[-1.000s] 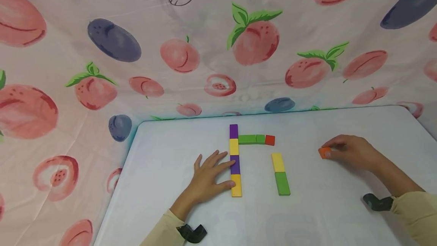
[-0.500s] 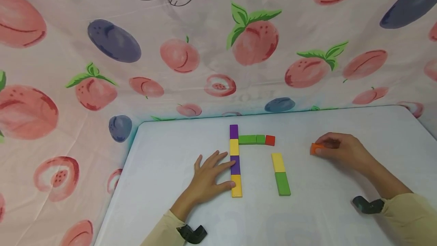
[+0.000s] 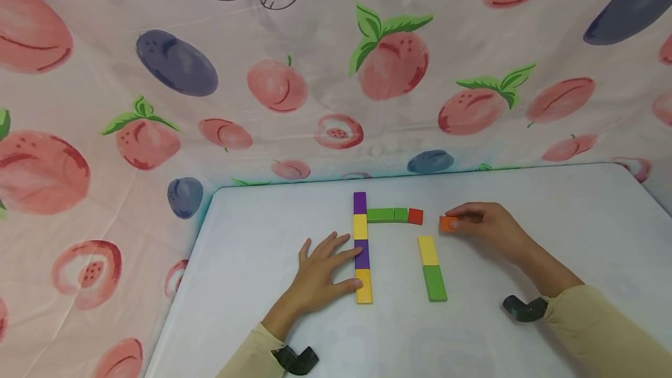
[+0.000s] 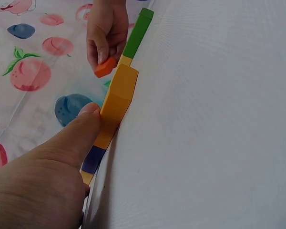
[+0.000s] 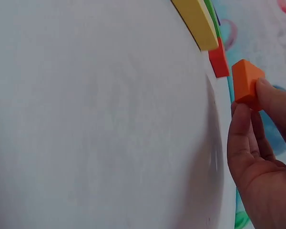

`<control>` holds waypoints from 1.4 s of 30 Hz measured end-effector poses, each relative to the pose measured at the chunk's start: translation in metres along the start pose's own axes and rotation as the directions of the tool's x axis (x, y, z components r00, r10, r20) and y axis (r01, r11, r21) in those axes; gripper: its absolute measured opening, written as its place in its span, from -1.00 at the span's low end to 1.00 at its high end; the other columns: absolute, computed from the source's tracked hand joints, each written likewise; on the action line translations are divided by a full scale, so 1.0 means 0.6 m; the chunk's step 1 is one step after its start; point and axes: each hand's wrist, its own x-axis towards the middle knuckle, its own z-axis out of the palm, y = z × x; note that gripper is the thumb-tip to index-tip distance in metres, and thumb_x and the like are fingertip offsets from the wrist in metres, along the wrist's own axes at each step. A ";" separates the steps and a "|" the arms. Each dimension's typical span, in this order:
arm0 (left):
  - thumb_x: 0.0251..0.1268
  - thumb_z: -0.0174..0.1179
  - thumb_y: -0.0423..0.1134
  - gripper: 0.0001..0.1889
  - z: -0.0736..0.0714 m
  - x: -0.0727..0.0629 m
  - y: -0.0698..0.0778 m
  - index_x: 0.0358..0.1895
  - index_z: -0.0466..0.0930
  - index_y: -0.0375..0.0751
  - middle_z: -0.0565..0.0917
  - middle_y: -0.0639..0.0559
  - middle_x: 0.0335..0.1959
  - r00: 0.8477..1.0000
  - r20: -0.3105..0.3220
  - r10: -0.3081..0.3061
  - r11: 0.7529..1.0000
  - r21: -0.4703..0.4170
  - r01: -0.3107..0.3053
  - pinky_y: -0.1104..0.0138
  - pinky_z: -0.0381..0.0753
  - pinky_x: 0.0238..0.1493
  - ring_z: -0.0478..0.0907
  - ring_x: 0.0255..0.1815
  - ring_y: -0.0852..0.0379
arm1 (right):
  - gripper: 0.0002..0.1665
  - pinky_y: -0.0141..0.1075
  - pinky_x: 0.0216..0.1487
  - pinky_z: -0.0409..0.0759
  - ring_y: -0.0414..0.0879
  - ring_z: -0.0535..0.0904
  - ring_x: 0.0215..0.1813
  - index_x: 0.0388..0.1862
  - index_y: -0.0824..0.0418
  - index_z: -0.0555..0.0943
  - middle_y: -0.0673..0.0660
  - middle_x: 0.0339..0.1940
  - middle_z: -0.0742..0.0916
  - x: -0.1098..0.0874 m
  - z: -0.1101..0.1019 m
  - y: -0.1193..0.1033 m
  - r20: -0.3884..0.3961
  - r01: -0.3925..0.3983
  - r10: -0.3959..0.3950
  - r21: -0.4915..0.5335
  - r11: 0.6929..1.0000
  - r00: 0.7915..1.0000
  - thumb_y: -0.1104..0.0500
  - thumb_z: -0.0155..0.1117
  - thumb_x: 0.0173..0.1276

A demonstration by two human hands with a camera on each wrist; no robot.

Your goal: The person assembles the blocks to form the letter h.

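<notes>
Right hand (image 3: 490, 227): grip closed on a small orange block (image 3: 448, 224), pinched between thumb and fingertips and held just above the white surface (image 3: 525, 203); the right wrist view shows the same orange block (image 5: 247, 82) at the fingertips (image 5: 271, 98), clear of the surface. Just beside this grip, toward the person's left, lies a small red block (image 3: 415, 216), apart from the orange block by a narrow gap; the red block ends a short row that runs on through two green blocks (image 3: 387, 214) to a long column. Near the grip on the side toward the person, a yellow block (image 3: 427, 249) and a green block (image 3: 434, 282) lie end to end, touching, as a separate short column. Left hand (image 3: 320, 273): grip released, fingers straight and spread flat on the surface, fingertips touching the side of the long column (image 3: 360, 247); that column reads, far end to near end, purple, yellow, purple, yellow, all touching. The left wrist view shows the thumb (image 4: 83, 125) against the side of a yellow block of that column. Both wrists carry dark straps and pale yellow sleeves (image 3: 598, 331). Behind the surface hangs a cloth backdrop (image 3: 315, 74) printed with peaches and blue fruit.
</notes>
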 end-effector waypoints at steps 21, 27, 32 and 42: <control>0.29 0.21 0.37 -0.32 -0.001 0.000 -0.001 0.48 0.40 0.38 0.25 0.19 0.62 1.000 -0.003 0.006 1.000 -0.001 -0.006 -0.33 -0.34 0.54 -0.01 0.70 0.02 | -0.59 -0.26 -0.01 0.59 0.03 0.56 0.08 0.02 0.10 0.75 0.12 -0.03 0.77 0.028 0.056 -0.026 -0.031 -0.043 0.043 0.006 0.999 0.999 -0.11 0.48 0.31; 0.29 0.22 0.37 -0.32 0.000 0.001 -0.001 0.47 0.41 0.39 0.25 0.21 0.62 1.000 -0.001 0.001 1.000 -0.002 -0.001 -0.32 -0.34 0.54 -0.01 0.70 0.04 | -0.62 -0.26 -0.05 0.60 0.01 0.58 0.02 -0.02 0.12 0.77 0.09 -0.12 0.80 0.030 0.059 -0.033 -0.039 -0.020 0.019 -0.014 1.000 0.999 -0.06 0.50 0.30; 0.28 0.21 0.38 -0.32 0.002 0.002 -0.003 0.47 0.41 0.40 0.26 0.22 0.62 1.000 -0.006 0.005 1.000 0.009 -0.005 -0.32 -0.33 0.54 -0.01 0.70 0.05 | -0.64 -0.25 -0.06 0.60 0.00 0.58 0.02 -0.05 0.11 0.78 0.07 -0.14 0.80 0.031 0.060 -0.037 -0.041 -0.010 0.009 -0.024 1.000 0.999 -0.07 0.50 0.30; 0.28 0.22 0.37 -0.33 0.001 0.002 -0.003 0.47 0.41 0.41 0.26 0.22 0.62 1.000 -0.005 0.005 1.000 0.006 -0.004 -0.32 -0.33 0.54 -0.01 0.70 0.06 | -0.69 -0.32 -0.20 0.62 -0.05 0.63 -0.21 -0.07 0.16 0.76 0.07 -0.30 0.78 0.041 0.059 -0.044 0.003 -0.049 0.049 -0.032 0.998 0.999 0.00 0.47 0.34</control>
